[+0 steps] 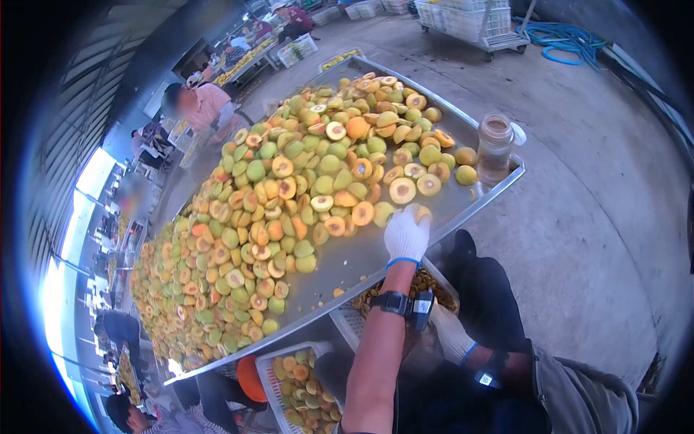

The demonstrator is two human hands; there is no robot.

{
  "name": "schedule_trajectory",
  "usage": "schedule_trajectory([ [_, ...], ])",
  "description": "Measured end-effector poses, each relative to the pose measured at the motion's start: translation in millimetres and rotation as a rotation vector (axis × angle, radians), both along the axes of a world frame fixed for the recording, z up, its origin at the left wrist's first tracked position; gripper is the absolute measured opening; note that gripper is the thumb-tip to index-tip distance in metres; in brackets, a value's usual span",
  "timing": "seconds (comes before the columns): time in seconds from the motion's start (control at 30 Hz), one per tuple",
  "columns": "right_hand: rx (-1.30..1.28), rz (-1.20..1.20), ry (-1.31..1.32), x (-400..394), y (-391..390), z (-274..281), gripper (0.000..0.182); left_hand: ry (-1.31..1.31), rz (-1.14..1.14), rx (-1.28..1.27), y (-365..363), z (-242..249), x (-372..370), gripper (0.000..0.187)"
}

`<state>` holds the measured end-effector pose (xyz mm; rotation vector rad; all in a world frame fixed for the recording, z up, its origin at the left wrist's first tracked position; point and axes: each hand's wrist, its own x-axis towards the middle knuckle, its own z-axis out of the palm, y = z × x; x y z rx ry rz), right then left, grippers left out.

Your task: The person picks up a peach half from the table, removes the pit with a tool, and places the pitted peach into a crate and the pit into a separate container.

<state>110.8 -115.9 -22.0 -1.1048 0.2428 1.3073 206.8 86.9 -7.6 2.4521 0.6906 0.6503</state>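
Observation:
My left hand (408, 235), in a white glove, reaches over the near edge of the metal tray table (340, 267). Its fingers are curled on a peach half (424, 213), only part of which shows. Just left of the fingers lies another peach half (383, 214), and cut peaches (403, 190) with orange flesh lie just beyond. Lower down, close to my body, is my right hand (452, 337), also gloved. Its fingers are hidden behind my left wrist, so I cannot see what they hold. Under my arms stands a crate (350, 325) containing small brown pieces.
A large heap of peach halves (289, 195) covers much of the tray. A clear jar (496, 148) stands at its right corner. A white crate of peaches (269, 376) sits below. Other people work at left, one in a pink shirt (208, 108). A crate cart (470, 25) and blue hose (567, 40) are behind.

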Motion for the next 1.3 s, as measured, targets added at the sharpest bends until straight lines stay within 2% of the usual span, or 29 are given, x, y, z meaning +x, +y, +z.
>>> schedule_trajectory([
  [0.07, -0.027, 0.025, -0.030, 4.5, -0.8, 5.0, 0.042, 0.254, 0.144, 0.052, -1.2, -4.8, 21.6, 0.044],
  [0.1, -0.024, 0.016, -0.025, 6.7, -1.3, 7.6, 0.042, 0.257, 0.135, 0.056, 0.1, -6.8, 28.8, 0.044],
  [0.17, -0.043, 0.089, -0.061, 10.6, -2.0, 10.8, 0.041, 0.431, 0.182, 0.061, 3.9, -5.2, 38.7, 0.060],
  [0.2, -0.034, 0.093, -0.043, 12.2, -2.3, 12.6, 0.040, 0.403, 0.154, 0.051, 7.8, -6.2, 40.7, 0.065],
  [0.33, 0.033, 0.073, -0.010, 11.1, -2.8, 0.0, 0.038, 0.456, 0.050, 0.017, 24.5, -0.2, 34.1, 0.053],
  [0.4, 0.070, 0.054, 0.028, 12.9, -5.5, 3.9, 0.037, -0.049, -0.008, -0.654, 26.7, 15.8, 4.7, 0.033],
  [0.43, 0.074, 0.054, 0.031, 15.2, -6.5, 7.0, 0.037, -0.188, -0.025, -0.930, 23.5, 29.2, -16.6, 0.023],
  [0.5, 0.126, 0.053, -0.011, 16.4, -8.8, 11.9, 0.034, -0.581, -0.128, -1.295, 21.4, 32.1, -62.8, 0.033],
  [0.57, 0.172, 0.054, -0.021, 15.4, -8.8, 8.4, 0.031, -0.764, -0.280, -1.491, 6.0, 30.7, -115.7, 0.053],
  [0.63, 0.249, 0.092, -0.229, 22.4, -10.4, 23.0, 0.024, -0.884, -0.364, -1.618, -19.1, 39.3, -157.9, 0.063],
  [0.7, 0.255, 0.125, -0.244, 28.3, -8.8, 41.2, 0.020, -0.898, -0.364, -1.606, -37.3, 37.7, -192.1, 0.068],
  [0.77, 0.298, 0.118, -0.553, 28.8, -3.7, 49.7, 0.020, -0.912, -0.368, -1.600, -54.1, 33.1, -216.3, 0.073],
  [0.83, 0.264, 0.187, -0.479, 31.3, -0.8, 68.6, 0.025, -0.922, -0.224, -1.505, -68.0, 29.5, -231.2, 0.078],
  [0.9, 0.276, 0.228, -0.868, 24.9, 8.0, 80.6, 0.026, -0.936, -0.252, -1.534, -77.0, 31.7, -239.9, 0.082],
  [0.97, 0.300, 0.227, -0.867, 16.7, 14.4, 88.7, 0.031, -0.880, -0.163, -1.501, -86.2, 36.2, -245.2, 0.082],
  [1.07, 0.243, 0.448, -1.135, 11.5, 20.0, 85.5, 0.035, -0.835, -0.248, -1.426, -91.2, 35.8, -249.8, 0.080],
  [1.23, 0.217, 0.382, -1.113, 1.6, 12.8, 91.7, 0.029, -0.777, -0.228, -1.339, -101.5, 32.4, -254.6, 0.073],
  [1.3, 0.218, 0.337, -1.108, -0.6, 13.1, 85.7, 0.028, -0.877, -0.195, -1.342, -109.4, 30.1, -249.4, 0.061],
])
